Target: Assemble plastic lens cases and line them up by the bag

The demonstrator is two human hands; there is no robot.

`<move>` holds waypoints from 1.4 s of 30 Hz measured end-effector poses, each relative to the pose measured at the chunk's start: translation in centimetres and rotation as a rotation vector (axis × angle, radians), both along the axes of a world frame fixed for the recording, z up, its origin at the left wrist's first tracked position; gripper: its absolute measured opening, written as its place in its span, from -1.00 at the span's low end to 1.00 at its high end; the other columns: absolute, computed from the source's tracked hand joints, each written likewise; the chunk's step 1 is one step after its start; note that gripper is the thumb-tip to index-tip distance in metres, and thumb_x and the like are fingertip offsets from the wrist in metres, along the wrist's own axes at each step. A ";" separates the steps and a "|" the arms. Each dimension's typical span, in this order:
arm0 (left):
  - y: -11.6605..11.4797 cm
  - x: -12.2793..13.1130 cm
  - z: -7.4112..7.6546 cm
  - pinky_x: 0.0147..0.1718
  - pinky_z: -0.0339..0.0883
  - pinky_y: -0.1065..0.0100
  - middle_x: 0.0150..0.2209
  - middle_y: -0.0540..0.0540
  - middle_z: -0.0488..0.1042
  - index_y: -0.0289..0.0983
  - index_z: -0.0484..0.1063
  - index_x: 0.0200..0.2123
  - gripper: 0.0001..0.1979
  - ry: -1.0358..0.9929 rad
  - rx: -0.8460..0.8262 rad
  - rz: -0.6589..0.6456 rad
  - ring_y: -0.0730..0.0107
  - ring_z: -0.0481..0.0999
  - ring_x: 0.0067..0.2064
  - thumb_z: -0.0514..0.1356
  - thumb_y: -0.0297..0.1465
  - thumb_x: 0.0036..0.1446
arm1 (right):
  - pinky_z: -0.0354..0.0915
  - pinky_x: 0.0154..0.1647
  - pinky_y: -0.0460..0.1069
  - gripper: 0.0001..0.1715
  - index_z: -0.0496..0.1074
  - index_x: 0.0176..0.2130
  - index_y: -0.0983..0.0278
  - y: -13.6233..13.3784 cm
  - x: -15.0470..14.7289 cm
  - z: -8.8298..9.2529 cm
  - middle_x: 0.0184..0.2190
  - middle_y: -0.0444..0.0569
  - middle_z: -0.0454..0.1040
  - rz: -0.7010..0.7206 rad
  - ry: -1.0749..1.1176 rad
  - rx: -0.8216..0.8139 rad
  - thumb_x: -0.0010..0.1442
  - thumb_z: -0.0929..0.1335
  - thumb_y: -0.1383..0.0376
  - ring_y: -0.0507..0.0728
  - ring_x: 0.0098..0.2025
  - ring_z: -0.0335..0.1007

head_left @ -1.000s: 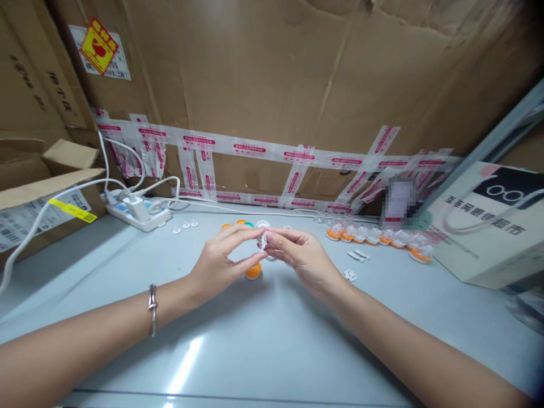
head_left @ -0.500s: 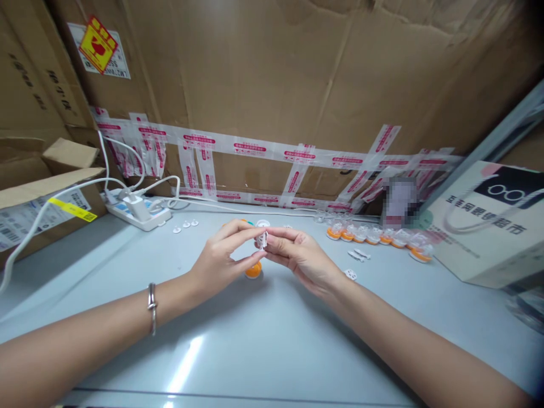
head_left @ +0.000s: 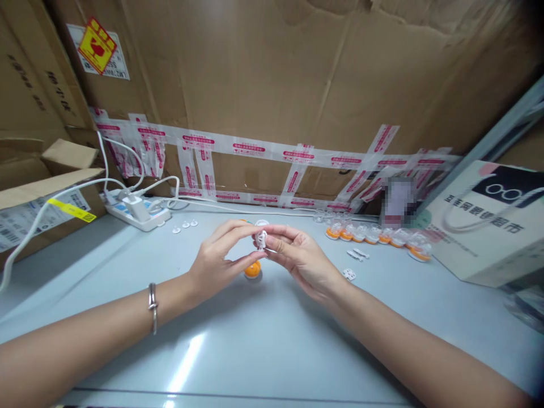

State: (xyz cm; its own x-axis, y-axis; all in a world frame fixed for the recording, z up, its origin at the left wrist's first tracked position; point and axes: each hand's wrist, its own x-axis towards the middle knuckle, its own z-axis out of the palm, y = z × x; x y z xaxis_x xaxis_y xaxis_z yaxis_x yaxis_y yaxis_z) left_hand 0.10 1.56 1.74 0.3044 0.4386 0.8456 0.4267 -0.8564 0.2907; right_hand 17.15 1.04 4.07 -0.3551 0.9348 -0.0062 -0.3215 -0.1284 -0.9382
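Observation:
Between my two hands is a small white plastic part (head_left: 260, 240) with cut-out openings, held above the table. My left hand (head_left: 219, 252) pinches it at top and bottom between the fingers and thumb. From the other side, my right hand (head_left: 300, 255) grips the same part, thumb pressed against its face. An orange dome-shaped piece (head_left: 253, 270) with a white base sits on the table just below the fingers. Behind the hands a white ring-shaped piece (head_left: 262, 222) shows in part; other pieces there are mostly hidden.
Orange-and-clear pieces (head_left: 369, 233) stand in a row at back right, near a flat white part (head_left: 349, 274) and slim white strips (head_left: 357, 254). Small white discs (head_left: 186, 225) lie left, by a power strip (head_left: 144, 215). Cardboard boxes (head_left: 255, 85) and a paper bag (head_left: 480, 226) border the table.
The white part has turned slightly between my fingers, showing a different side. Both hands stay in nearly the same place.

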 end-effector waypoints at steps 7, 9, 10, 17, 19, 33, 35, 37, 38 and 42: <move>0.1 -0.1 -0.1 -0.20 0.37 0.31 -0.20 -0.10 0.43 -0.22 0.39 -0.09 -0.66 -0.011 0.052 -0.013 0.36 0.44 -0.18 0.28 -0.46 0.01 | 0.34 -0.17 -0.01 -0.73 0.50 -0.34 0.24 0.1 0.1 -0.1 -0.43 -0.15 0.53 -0.036 -0.044 0.009 -0.13 0.50 0.26 -0.02 -0.40 0.44; 0.2 -0.1 -0.2 -0.19 0.38 0.28 -0.19 -0.10 0.43 -0.20 0.38 -0.08 -0.66 -0.002 0.039 -0.010 0.34 0.44 -0.17 0.26 -0.45 0.03 | 0.35 -0.17 -0.01 -0.75 0.50 -0.36 0.25 0.2 0.1 -0.1 -0.44 -0.14 0.53 -0.044 -0.055 0.018 -0.13 0.50 0.27 -0.02 -0.40 0.44; 0.2 -0.1 -0.2 -0.19 0.38 0.27 -0.19 -0.10 0.43 -0.19 0.38 -0.08 -0.67 0.000 0.031 -0.011 0.34 0.44 -0.16 0.26 -0.45 0.03 | 0.35 -0.17 -0.01 -0.76 0.51 -0.37 0.26 0.2 0.1 -0.1 -0.43 -0.14 0.54 -0.046 -0.060 0.024 -0.13 0.49 0.27 -0.02 -0.40 0.44; 0.1 0.0 -0.2 -0.17 0.36 0.25 -0.20 -0.13 0.45 -0.21 0.40 -0.10 -0.70 -0.005 0.000 -0.019 0.31 0.45 -0.16 0.25 -0.44 0.05 | 0.34 -0.15 0.01 -0.74 0.51 -0.35 0.26 -0.2 -0.3 -0.2 -0.40 -0.10 0.55 -0.071 -0.112 0.058 -0.15 0.50 0.27 0.03 -0.34 0.46; 0.1 0.0 -0.2 -0.17 0.36 0.24 -0.20 -0.13 0.45 -0.21 0.40 -0.11 -0.71 -0.002 -0.011 -0.017 0.30 0.45 -0.16 0.25 -0.42 0.05 | 0.34 -0.15 0.03 -0.73 0.50 -0.35 0.26 -0.3 -0.5 -0.3 -0.40 -0.08 0.55 -0.081 -0.103 0.050 -0.14 0.49 0.26 0.04 -0.32 0.46; -0.1 0.1 0.0 -0.20 0.33 0.23 -0.24 -0.13 0.48 -0.24 0.39 -0.15 -0.70 0.018 -0.028 0.008 0.26 0.46 -0.18 0.28 -0.37 0.00 | 0.33 -0.19 0.01 -0.76 0.48 -0.39 0.29 -0.7 -1.0 -0.5 -0.42 -0.07 0.53 -0.093 -0.054 0.021 -0.11 0.47 0.23 0.06 -0.33 0.45; -0.1 0.0 0.0 -0.20 0.33 0.23 -0.24 -0.13 0.47 -0.24 0.39 -0.15 -0.69 0.014 -0.032 0.007 0.26 0.45 -0.18 0.28 -0.37 0.00 | 0.32 -0.19 0.00 -0.75 0.47 -0.39 0.30 -0.7 -1.0 -0.4 -0.43 -0.08 0.52 -0.072 -0.035 -0.010 -0.12 0.48 0.23 0.05 -0.33 0.45; -0.1 0.0 -0.1 -0.18 0.32 0.22 -0.23 -0.13 0.46 -0.23 0.39 -0.14 -0.68 0.017 -0.058 0.013 0.25 0.44 -0.17 0.28 -0.36 0.00 | 0.32 -0.16 -0.02 -0.75 0.47 -0.38 0.29 -0.6 -0.9 -0.3 -0.42 -0.10 0.52 -0.039 -0.004 -0.054 -0.11 0.47 0.24 0.04 -0.30 0.45; -0.1 -0.1 -0.2 -0.17 0.31 0.21 -0.21 -0.14 0.46 -0.23 0.38 -0.13 -0.68 0.019 -0.079 0.017 0.25 0.43 -0.16 0.28 -0.37 0.00 | 0.31 -0.14 -0.02 -0.75 0.46 -0.36 0.28 -0.6 -0.9 -0.3 -0.41 -0.10 0.52 -0.023 0.011 -0.070 -0.11 0.47 0.24 0.04 -0.28 0.45; 0.1 -0.1 -0.2 -0.13 0.30 0.22 -0.16 -0.14 0.43 -0.23 0.36 -0.08 -0.66 0.031 -0.149 -0.009 0.28 0.41 -0.13 0.26 -0.39 0.03 | 0.29 -0.12 -0.02 -0.73 0.44 -0.31 0.28 -0.1 -0.5 -0.4 -0.34 -0.06 0.54 0.005 -0.005 -0.050 -0.07 0.45 0.25 0.05 -0.22 0.45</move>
